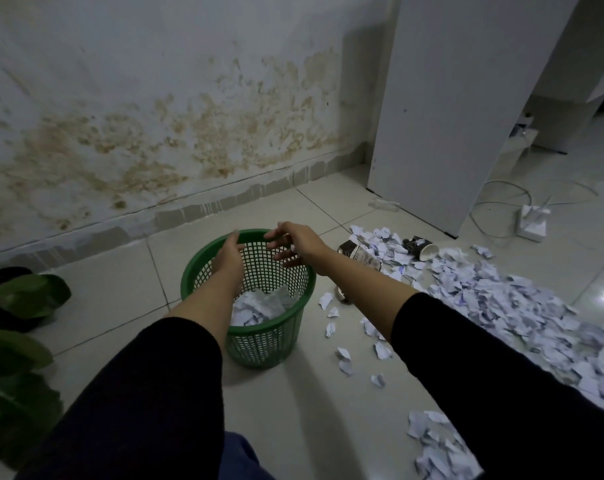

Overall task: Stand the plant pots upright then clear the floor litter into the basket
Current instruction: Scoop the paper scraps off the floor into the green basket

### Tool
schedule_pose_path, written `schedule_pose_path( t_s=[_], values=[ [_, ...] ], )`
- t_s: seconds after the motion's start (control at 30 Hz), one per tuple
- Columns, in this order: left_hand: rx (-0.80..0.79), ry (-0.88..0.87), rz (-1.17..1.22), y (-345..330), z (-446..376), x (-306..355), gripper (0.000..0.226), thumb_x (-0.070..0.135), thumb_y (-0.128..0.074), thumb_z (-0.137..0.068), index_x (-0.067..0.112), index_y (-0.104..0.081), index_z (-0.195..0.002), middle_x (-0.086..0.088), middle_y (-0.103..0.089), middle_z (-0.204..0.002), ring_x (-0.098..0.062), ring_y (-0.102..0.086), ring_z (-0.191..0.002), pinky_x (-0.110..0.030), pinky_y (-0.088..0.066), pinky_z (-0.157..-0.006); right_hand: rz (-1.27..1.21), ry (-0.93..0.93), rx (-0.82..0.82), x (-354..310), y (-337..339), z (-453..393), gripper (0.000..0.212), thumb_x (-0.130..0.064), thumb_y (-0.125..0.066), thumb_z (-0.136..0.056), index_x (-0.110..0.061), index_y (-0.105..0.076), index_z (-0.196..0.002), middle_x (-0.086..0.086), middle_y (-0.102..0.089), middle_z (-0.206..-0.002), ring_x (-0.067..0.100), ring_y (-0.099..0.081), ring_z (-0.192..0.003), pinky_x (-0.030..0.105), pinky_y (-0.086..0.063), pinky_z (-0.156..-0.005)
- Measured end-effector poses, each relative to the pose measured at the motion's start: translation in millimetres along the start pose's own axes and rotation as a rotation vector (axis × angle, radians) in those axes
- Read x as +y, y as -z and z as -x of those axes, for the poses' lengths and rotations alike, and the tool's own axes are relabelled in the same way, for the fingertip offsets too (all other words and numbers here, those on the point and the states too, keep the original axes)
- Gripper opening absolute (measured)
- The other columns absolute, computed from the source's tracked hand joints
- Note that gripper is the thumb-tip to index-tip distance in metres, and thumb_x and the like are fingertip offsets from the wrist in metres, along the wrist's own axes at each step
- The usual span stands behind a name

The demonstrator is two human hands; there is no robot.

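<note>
Head view: both empty hands' grip above basket (259, 341).

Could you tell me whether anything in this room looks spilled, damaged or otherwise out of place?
Yes. Torn paper scraps cover the floor right of the green basket, with two paper cups tipped over among them. The wall above the skirting shows brown, flaking damp stains.

Both arms reaching forward and slightly inward, dark sleeves pulled back to mid-forearm, bare wrists showing. Left hand (228, 258) extending straight, fingers together and relaxed, palm facing right. Right hand (295, 244) angling in from the right, wrist bent, fingers spreading and loosely curling downward, palm facing left and down. Hands sitting close together, not touching. Neither hand holding anything.
</note>
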State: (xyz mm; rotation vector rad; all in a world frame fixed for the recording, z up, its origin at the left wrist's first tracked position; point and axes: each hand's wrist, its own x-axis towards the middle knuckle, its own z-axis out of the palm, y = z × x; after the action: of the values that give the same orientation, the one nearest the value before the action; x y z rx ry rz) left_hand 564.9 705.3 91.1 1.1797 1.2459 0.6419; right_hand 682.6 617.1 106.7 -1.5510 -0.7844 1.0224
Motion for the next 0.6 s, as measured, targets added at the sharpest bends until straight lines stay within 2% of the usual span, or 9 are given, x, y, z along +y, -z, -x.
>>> schedule_pose_path(
  t_s=[0.07,0.17,0.23,0.3,0.37,0.43,0.5,0.53,0.6],
  values=[
    [0.050,-0.027,0.035,-1.6,-1.3,1.0,0.045,0.053,-0.039,-0.090,0.017,-0.065,-0.098,-0.009,-0.062,-0.102,-0.027,-0.057,-0.092,-0.040,-0.045,-0.090,-0.034,-0.003,0.003,-0.9,0.8,1.2,0.049,-0.039,-0.026,-0.105,-0.010,-0.065,-0.101,0.004,-0.066,-0.087,0.017,-0.058,-0.068,0.026,-0.044,-0.061],
    [0.083,-0.084,0.155,-8.6,2.1,10.1,0.035,0.037,-0.035,-0.097,0.013,-0.061,-0.098,-0.004,-0.056,-0.082,-0.016,-0.049,-0.065,-0.027,-0.043,-0.064,-0.108,-0.012,0.027,-4.1,4.5,4.3,0.056,-0.045,-0.022,-0.105,-0.009,-0.065,-0.101,0.006,-0.066,-0.086,0.018,-0.057,-0.065,0.026,-0.043,-0.059],
    [0.064,-0.146,0.175,-21.0,3.7,18.5,0.033,0.030,-0.036,-0.098,0.010,-0.061,-0.103,-0.002,-0.053,-0.075,-0.016,-0.047,-0.064,-0.026,-0.040,-0.055,-0.106,-0.017,0.053,-9.5,14.1,6.3,0.058,-0.047,-0.022,-0.104,-0.009,-0.065,-0.102,0.007,-0.066,-0.087,0.018,-0.057,-0.065,0.026,-0.044,-0.060],
    [0.020,-0.208,0.176,-41.6,9.1,26.9,0.031,0.025,-0.036,-0.097,0.008,-0.062,-0.103,-0.003,-0.055,-0.076,-0.018,-0.049,-0.066,-0.026,-0.040,-0.055,-0.113,-0.031,0.074,-18.2,30.8,8.7,0.062,-0.052,-0.021,-0.102,-0.011,-0.066,-0.101,0.007,-0.067,-0.091,0.021,-0.058,-0.069,0.029,-0.045,-0.066],
    [-0.039,-0.250,0.196,-66.3,20.8,32.7,0.029,0.021,-0.036,-0.097,0.009,-0.062,-0.100,-0.004,-0.055,-0.079,-0.017,-0.049,-0.063,-0.026,-0.041,-0.056,-0.155,-0.033,0.098,-26.7,48.3,12.8,0.065,-0.054,-0.017,-0.102,-0.012,-0.067,-0.097,0.007,-0.066,-0.087,0.020,-0.053,-0.064,0.027,-0.041,-0.061],
    [-0.065,-0.282,0.204,-87.7,32.2,35.5,0.027,0.019,-0.036,-0.096,0.011,-0.062,-0.095,-0.002,-0.054,-0.077,-0.016,-0.048,-0.062,-0.027,-0.041,-0.056,-0.184,-0.019,0.142,-31.4,59.5,17.0,0.067,-0.053,-0.016,-0.102,-0.012,-0.068,-0.095,0.004,-0.057,-0.075,0.015,-0.036,-0.052,0.026,-0.027,-0.051],
    [-0.040,-0.263,0.261,-98.8,37.8,35.3,0.025,0.018,-0.038,-0.095,0.013,-0.062,-0.091,0.000,-0.054,-0.075,-0.016,-0.048,-0.062,-0.027,-0.039,-0.056,-0.176,-0.035,0.178,-31.3,61.2,19.9,0.065,-0.054,-0.018,-0.101,-0.013,-0.069,-0.094,0.000,-0.046,-0.068,0.012,-0.024,-0.051,0.028,-0.021,-0.050],
    [-0.023,-0.240,0.295,-99.8,36.8,34.1,0.024,0.017,-0.038,-0.094,0.013,-0.061,-0.090,0.000,-0.054,-0.075,-0.016,-0.048,-0.063,-0.027,-0.038,-0.056,-0.173,-0.055,0.185,-30.0,58.5,19.2,0.062,-0.052,-0.021,-0.100,-0.013,-0.069,-0.094,-0.001,-0.044,-0.068,0.011,-0.023,-0.051,0.028,-0.020,-0.051],
    [0.020,-0.196,0.332,-94.0,32.4,30.4,0.024,0.018,-0.038,-0.093,0.013,-0.061,-0.090,0.000,-0.054,-0.076,-0.017,-0.049,-0.068,-0.028,-0.039,-0.060,-0.203,-0.095,0.180,-27.6,48.1,17.1,0.046,-0.035,-0.029,-0.098,-0.009,-0.066,-0.107,0.000,-0.043,-0.073,0.010,-0.024,-0.053,0.028,-0.022,-0.054]
  ],
)
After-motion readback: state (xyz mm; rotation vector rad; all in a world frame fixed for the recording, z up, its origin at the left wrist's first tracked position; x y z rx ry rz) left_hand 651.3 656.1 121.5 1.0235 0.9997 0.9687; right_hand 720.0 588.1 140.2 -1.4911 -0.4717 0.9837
